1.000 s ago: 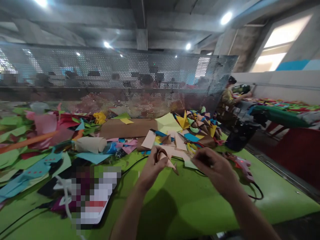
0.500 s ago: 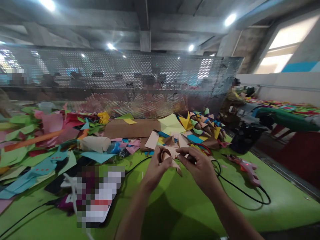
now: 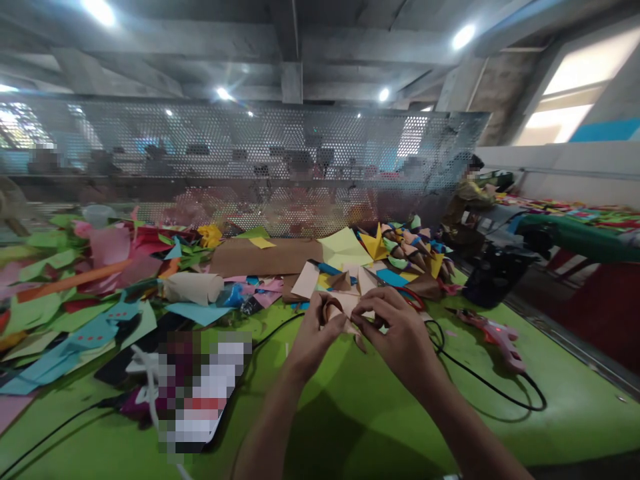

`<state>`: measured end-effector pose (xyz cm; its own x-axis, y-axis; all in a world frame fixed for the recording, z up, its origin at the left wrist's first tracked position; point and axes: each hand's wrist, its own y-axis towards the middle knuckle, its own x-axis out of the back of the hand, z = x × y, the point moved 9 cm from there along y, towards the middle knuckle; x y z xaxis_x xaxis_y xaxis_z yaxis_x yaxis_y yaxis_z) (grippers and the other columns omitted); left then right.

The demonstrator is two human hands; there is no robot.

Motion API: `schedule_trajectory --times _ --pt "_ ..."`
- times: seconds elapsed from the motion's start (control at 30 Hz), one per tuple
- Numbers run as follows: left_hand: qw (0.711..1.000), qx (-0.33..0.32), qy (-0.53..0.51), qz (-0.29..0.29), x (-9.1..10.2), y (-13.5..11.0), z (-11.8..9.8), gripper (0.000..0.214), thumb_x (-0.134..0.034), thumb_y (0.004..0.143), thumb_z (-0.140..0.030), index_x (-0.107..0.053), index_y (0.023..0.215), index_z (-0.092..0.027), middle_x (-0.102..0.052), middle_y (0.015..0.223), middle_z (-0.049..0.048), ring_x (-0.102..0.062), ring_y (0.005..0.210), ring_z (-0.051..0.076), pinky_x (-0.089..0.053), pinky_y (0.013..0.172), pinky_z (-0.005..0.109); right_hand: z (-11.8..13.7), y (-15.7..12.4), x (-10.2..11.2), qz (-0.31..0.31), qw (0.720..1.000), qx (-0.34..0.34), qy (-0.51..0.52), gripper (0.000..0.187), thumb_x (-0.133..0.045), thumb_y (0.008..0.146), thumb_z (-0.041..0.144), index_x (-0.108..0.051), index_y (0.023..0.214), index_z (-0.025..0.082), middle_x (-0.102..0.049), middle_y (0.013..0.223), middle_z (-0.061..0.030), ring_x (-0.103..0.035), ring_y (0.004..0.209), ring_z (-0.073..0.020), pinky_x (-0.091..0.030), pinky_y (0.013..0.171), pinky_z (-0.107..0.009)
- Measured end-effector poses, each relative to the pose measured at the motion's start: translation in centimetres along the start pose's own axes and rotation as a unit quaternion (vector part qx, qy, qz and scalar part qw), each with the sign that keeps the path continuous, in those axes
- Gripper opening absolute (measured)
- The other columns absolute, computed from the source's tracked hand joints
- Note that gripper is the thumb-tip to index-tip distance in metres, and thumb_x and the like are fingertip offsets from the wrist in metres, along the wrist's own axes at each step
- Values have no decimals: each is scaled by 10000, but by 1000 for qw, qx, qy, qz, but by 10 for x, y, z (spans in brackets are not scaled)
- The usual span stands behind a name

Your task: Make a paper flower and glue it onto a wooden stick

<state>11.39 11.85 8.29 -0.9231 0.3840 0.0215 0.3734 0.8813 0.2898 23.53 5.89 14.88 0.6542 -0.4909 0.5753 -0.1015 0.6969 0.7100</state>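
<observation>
My left hand [image 3: 313,340] is closed around a small curled piece of beige and brown sheet material [image 3: 333,311]; whether it is felt or paper I cannot tell. Thumb and fingertips of my right hand [image 3: 395,330] are pinched together at the piece's right edge. A narrow tip of it hangs down between the hands. Just beyond my fingers lie beige and brown cut pieces [image 3: 306,280] and red-handled scissors [image 3: 414,299], partly hidden by the right hand. To the right, a pink glue gun [image 3: 500,337] with a small red light lies on the green table [image 3: 565,413].
Colourful scraps [image 3: 105,267] cover the table's left side, beside a beige roll [image 3: 194,288]. A blurred-out phone-like slab [image 3: 213,393] and cables lie front left. Small finished-looking cones [image 3: 410,243] are heaped back right. Behind stands a perforated metal screen [image 3: 280,153]; a person [image 3: 467,197] sits beyond, right.
My right hand has shifted slightly left, and its fingertips have closed in on the edge of the curled piece. The left hand keeps its hold.
</observation>
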Motion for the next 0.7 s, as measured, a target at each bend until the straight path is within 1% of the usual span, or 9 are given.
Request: schedule_trajectory --times 0.07,0.17,0.33,0.43,0.5,0.63,0.7 --pt "1000 -3 -5 -1 0 0 1 227 -557 870 -395 -473 975 -212 -482 891 -5 -459 852 169 -401 781 285 -1 1 -2 6 1000 -4 24 92 -649 865 112 -710 832 172 -634 896 -70 -630 850 -191 -479 739 -284" --pt "1000 -13 3 -3 0 1 2 233 -564 866 -403 -482 971 -212 -481 887 -8 -454 848 165 -399 780 280 -5 1 -6 18 998 -30 60 93 -647 880 154 -714 819 175 -643 866 -63 -626 826 -184 -478 734 -287" --pt "1000 -11 21 -6 0 1 4 236 -580 860 -398 -486 973 -214 -494 902 -3 -469 859 168 -407 779 280 -16 0 -9 21 991 -83 101 57 -698 840 207 -720 793 183 -649 838 -52 -628 799 -185 -477 709 -287" --pt "1000 -7 24 -3 -1 1 5 258 -585 856 -413 -486 993 -217 -507 922 2 -480 877 174 -414 786 281 -20 0 -11 28 988 -107 106 55 -687 829 206 -724 792 189 -656 845 -52 -638 791 -187 -474 698 -290" --pt "1000 -5 23 -1 -1 1 5 286 -584 859 -439 -483 1012 -219 -511 936 3 -486 891 177 -416 800 281 -20 1 -12 32 989 -110 98 63 -672 825 191 -717 781 188 -655 837 -50 -640 784 -187 -473 700 -292" --pt "999 4 34 2 -1 1 5 333 -589 859 -489 -479 1020 -219 -507 959 7 -484 912 181 -415 810 277 -15 4 -10 36 993 -94 64 76 -650 825 160 -697 768 180 -655 838 -52 -639 795 -187 -477 720 -292" --pt "999 6 42 10 -2 1 4 347 -593 858 -508 -477 1013 -219 -500 958 3 -477 910 180 -412 810 275 -11 7 -9 48 994 -84 42 87 -643 820 138 -691 762 183 -656 836 -51 -639 802 -190 -479 723 -292"
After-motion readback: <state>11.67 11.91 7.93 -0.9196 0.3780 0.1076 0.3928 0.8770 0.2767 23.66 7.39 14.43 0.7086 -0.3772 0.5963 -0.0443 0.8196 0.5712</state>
